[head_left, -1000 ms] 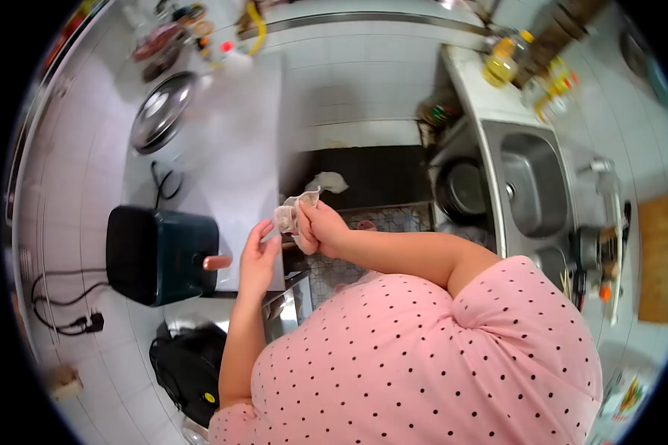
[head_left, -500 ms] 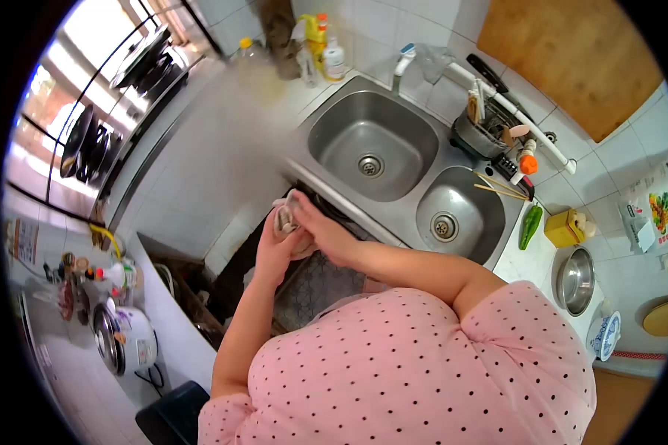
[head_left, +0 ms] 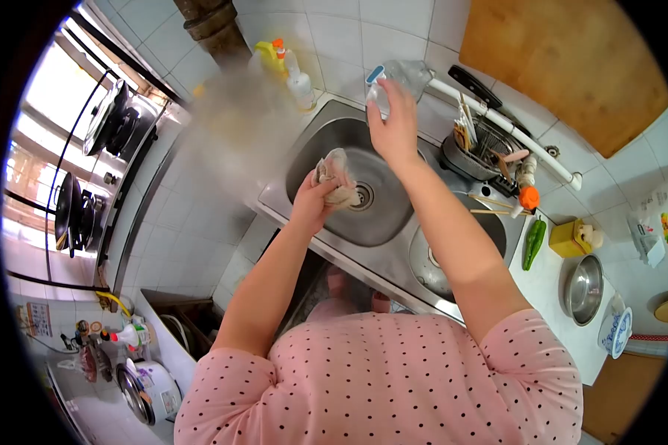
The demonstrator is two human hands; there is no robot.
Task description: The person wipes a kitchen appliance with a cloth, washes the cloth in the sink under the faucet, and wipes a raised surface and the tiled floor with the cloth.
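My left hand (head_left: 316, 203) is closed around a crumpled, pale cloth (head_left: 337, 176) with a faint pattern. The cloth hangs over the large sink basin (head_left: 309, 154), next to its drain. My right hand (head_left: 395, 126) is raised at the back rim of the sink, by the faucet (head_left: 376, 76) with its blue and white top. Its fingers are stretched out and the thumb stands apart, with the faucet beside the fingertips. Whether they touch it I cannot tell. My right forearm crosses above the smaller basin (head_left: 490, 222) and hides part of it.
A utensil basket (head_left: 473, 154) stands behind the small basin. On the right counter are a green pepper (head_left: 534, 243), a yellow box (head_left: 568, 237) and a metal bowl (head_left: 584, 289). Cleaning bottles (head_left: 300, 81) stand at the back left. A blurred patch hides the counter left of the sink.
Both hands were together on the cloth in front of the counter. The right hand has let go and moved up to the faucet; the left has carried the cloth over the large basin.
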